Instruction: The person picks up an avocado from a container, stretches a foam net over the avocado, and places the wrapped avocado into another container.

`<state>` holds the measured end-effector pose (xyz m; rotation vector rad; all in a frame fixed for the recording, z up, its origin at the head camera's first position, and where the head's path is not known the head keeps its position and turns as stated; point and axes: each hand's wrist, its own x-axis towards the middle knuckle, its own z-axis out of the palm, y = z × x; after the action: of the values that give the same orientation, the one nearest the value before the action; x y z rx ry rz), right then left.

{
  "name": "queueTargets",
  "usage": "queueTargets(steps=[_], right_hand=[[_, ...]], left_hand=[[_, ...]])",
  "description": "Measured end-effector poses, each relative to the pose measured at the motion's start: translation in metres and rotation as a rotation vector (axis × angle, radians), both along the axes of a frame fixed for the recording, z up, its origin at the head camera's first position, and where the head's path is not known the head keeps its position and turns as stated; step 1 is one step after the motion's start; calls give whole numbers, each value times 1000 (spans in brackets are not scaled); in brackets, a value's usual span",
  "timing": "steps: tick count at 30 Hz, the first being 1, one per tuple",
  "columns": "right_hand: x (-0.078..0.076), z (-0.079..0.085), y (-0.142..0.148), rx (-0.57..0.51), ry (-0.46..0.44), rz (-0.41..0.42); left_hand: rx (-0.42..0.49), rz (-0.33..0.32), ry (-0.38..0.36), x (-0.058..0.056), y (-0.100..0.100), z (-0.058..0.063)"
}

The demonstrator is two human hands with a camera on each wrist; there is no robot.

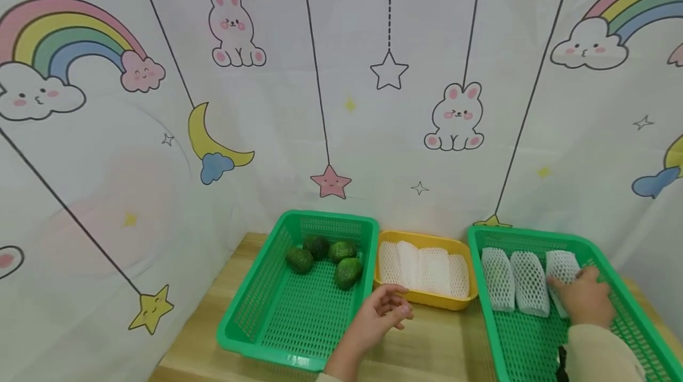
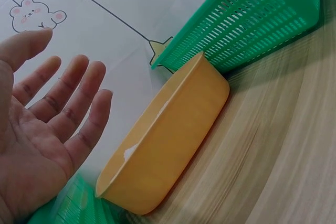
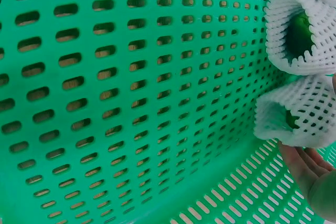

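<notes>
rainbow-printed backdrop (image 1: 277, 121) behind, right hand (image 1: 589, 298) grips a netted avocado (image 1: 562, 263), seemingly placing it, left hand (image 1: 376, 314) loose, empty, gentle release probably needed!

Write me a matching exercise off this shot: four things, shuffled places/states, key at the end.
Things
1. Loose avocados
2. Yellow basket
3. Left hand
4. Right hand

Places/states
A. Holds a netted fruit in the right green basket
B. Lie in the left green basket
C. Contains white foam nets
D. Empty, fingers loosely spread

Pairs: 1-B, 2-C, 3-D, 4-A
</notes>
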<state>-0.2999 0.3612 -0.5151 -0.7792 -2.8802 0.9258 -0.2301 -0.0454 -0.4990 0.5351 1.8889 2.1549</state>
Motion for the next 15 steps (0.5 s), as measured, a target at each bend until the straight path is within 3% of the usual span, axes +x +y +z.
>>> queueTargets(steps=[10, 15], right_hand=[[12, 4, -4, 90, -109, 75], [12, 24, -6, 85, -145, 196]], left_hand=[[7, 0, 28, 8, -3, -3], [3, 18, 56, 6, -6, -1]])
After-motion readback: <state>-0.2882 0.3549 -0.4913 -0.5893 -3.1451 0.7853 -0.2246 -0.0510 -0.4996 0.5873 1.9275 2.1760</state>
